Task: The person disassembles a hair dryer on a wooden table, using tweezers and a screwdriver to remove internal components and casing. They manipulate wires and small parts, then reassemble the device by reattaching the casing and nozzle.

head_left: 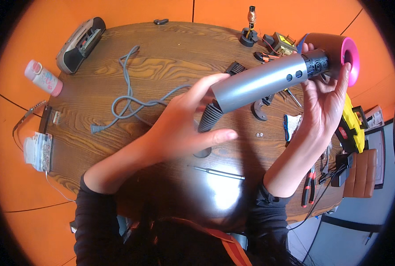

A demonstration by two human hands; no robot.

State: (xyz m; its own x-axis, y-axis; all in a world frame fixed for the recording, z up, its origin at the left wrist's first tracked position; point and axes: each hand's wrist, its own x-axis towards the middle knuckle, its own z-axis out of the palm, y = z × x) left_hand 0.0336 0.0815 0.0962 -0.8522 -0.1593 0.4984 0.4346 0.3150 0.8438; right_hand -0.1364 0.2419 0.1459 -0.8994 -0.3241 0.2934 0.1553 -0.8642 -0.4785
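A hair dryer with a grey handle tube (pixel 259 84) and a pink-rimmed head (pixel 350 62) is held tilted above the table. Its head and the top of its handle rest in my right hand (pixel 323 102), with the fingers curled round from beneath. Black inner parts (pixel 317 63) show between tube and head. My left hand (pixel 175 119), slightly blurred, is at the lower handle end, thumb stretched away and fingers spread; a fingertip is close to the tube, contact unclear. A ribbed black cord sleeve (pixel 210 117) hangs from that end. The grey power cord (pixel 128 97) lies looped on the table.
On the wooden table (pixel 171 53) lie a thin screwdriver (pixel 219 172), red-black pliers (pixel 309 188) and two small round pieces (pixel 259 134). A radio-like device (pixel 80 44) and a pink-white bottle (pixel 44 79) are at left. A yellow-black case (pixel 352 124) sits at right.
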